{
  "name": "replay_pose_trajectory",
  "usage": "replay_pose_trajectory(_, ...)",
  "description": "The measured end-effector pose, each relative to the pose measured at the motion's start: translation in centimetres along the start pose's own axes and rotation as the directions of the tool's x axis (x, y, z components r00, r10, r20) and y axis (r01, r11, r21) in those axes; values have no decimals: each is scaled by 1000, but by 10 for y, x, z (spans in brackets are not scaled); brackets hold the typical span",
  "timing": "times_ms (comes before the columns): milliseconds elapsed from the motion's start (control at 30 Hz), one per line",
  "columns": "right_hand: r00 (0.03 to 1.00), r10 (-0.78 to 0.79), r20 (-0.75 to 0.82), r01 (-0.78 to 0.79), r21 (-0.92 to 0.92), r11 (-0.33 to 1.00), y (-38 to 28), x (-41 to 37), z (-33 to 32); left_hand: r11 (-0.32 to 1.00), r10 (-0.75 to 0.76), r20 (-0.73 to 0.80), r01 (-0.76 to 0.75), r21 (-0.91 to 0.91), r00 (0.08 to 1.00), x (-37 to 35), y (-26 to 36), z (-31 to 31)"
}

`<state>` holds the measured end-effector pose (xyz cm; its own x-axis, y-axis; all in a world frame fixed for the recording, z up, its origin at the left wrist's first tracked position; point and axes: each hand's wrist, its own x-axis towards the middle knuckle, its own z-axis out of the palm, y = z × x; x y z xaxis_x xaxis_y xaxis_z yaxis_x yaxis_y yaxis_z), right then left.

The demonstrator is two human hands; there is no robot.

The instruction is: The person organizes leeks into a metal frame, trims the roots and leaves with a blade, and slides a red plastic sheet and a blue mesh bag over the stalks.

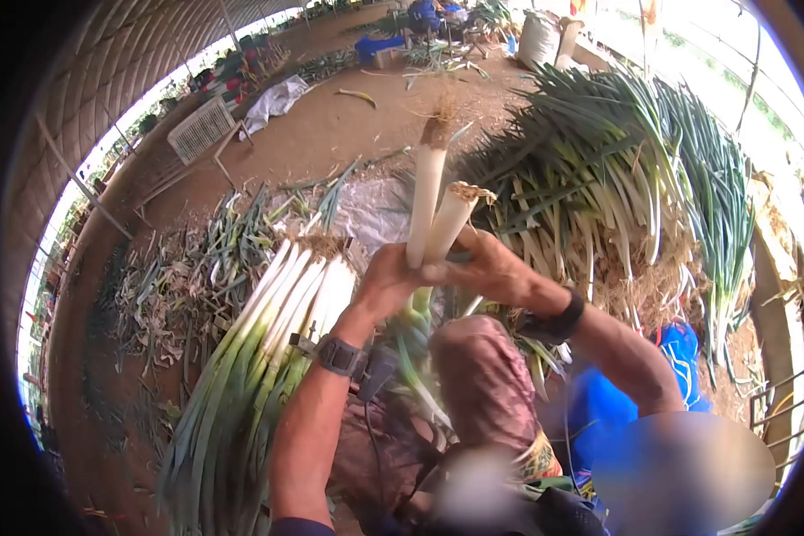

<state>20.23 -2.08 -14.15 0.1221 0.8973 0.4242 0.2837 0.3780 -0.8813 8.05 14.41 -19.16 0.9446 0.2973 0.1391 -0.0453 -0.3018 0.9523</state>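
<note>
In front of my raised knee I hold two thick leeks, white ends up. The left leek (428,188) stands nearly upright and carries a brown tuft of roots. The shorter leek (454,219) beside it leans right and ends in a ragged, dry base. My left hand (389,279) is closed around the stalks from the left. My right hand (491,268) closes on them from the right, with its thumb near the other hand. Green leaves hang below my hands, partly hidden. Left of my forearm lies a bundle of cleaned leeks (272,313), white ends away from me.
A large heap of leeks with roots (590,161) lies at the right. Stripped leaves (179,286) litter the ground at the left. A white crate (201,130) and a pale sack (274,103) lie farther off. Blue plastic (598,406) sits beside my right arm.
</note>
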Motion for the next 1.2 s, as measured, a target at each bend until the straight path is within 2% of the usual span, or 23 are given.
replay_pose_trajectory(67, 975, 192, -113, -197, -34, 980, 5, 14, 12, 984, -53, -18, 55, 167, 998, -9, 29, -2)
replay_pose_trajectory(100, 977, 182, -107, -187, -35, 982, 2, 20, 17, 984, -47, -27, 51, 173, 999, -16, 40, -4)
replay_pose_trajectory(167, 982, 132, -136, -157, -198, 967, -8, 28, 25, 1000, -31, -20, 31, 3, 999, -28, 52, -8)
replay_pose_trajectory(200, 975, 195, -106, -213, -207, 955, -14, 31, 27, 993, 23, -44, -28, -118, 999, -32, 52, -6)
replay_pose_trajectory(233, 977, 192, -96, -208, -203, 957, -14, 33, 28, 993, 19, -53, -25, -114, 998, -37, 54, -10)
replay_pose_trajectory(300, 992, 91, -87, -108, -222, 969, -10, 36, 30, 992, -117, -16, 116, -40, 993, -45, 62, -18)
replay_pose_trajectory(367, 994, 64, -90, -78, -163, 984, -6, 46, 23, 988, -114, -36, 109, -107, 993, -47, 43, -24)
replay_pose_trajectory(433, 997, -61, -44, 56, -116, 992, -11, 54, 11, 984, -90, -90, 74, -163, 992, -52, 52, -20)
replay_pose_trajectory(467, 997, -20, -72, 8, -166, 986, -25, 56, 6, 973, -174, -95, 157, -167, 980, -50, 54, -25)
replay_pose_trajectory(500, 995, 9, -97, -30, -221, 975, -40, 61, 0, 986, -91, -87, 78, -147, 992, -55, 62, -26)
replay_pose_trajectory(567, 970, -140, -201, 96, -212, 972, -41, 73, -2, 994, -85, -93, 78, -77, 992, -55, 62, -35)
replay_pose_trajectory(600, 972, -121, -200, 54, -309, 950, -51, 76, -6, 995, -65, -80, 58, -77, 995, -55, 66, -37)
replay_pose_trajectory(633, 944, -255, -208, 175, -339, 924, -45, 84, -9, 996, -41, -67, 36, -77, 997, -55, 71, -39)
replay_pose_trajectory(733, 975, -155, -158, 82, -394, 916, -87, 85, -9, 998, 0, -61, -4, -59, 998, -56, 90, -37)
replay_pose_trajectory(800, 977, -115, -179, 96, -111, 989, -97, 91, -3, 993, 38, -23, -40, -111, 999, -54, 96, -37)
replay_pose_trajectory(833, 969, -196, -148, 193, -35, 981, -90, 94, -6, 987, 60, -3, -60, -152, 998, -52, 96, -38)
replay_pose_trajectory(933, 966, -250, -66, 251, 13, 968, -101, 84, -2, 961, 75, 44, -61, -270, 996, -51, 102, -41)
replay_pose_trajectory(1000, 978, -206, -12, 205, 196, 959, -108, 79, 6, 931, 94, 65, -64, -361, 993, -49, 110, -33)
replay_pose_trajectory(1033, 979, -201, -12, 200, 200, 959, -112, 75, 11, 930, 88, 65, -59, -363, 994, -46, 109, -22)
replay_pose_trajectory(1100, 994, -100, 41, 91, 189, 978, -118, 69, 21, 970, 144, -143, -168, -174, 979, -40, 105, -2)
replay_pose_trajectory(1133, 997, -9, 76, -11, 268, 963, -106, 80, 14, 971, 135, -112, -154, -184, 984, -39, 104, -1)
replay_pose_trajectory(1167, 997, -2, 74, -18, 267, 963, -93, 86, 7, 970, 131, -110, -151, -191, 985, -39, 104, 3)
replay_pose_trajectory(1200, 996, -22, 89, -10, 351, 936, -83, 91, 3, 981, 99, -114, -116, -153, 989, -41, 104, 9)
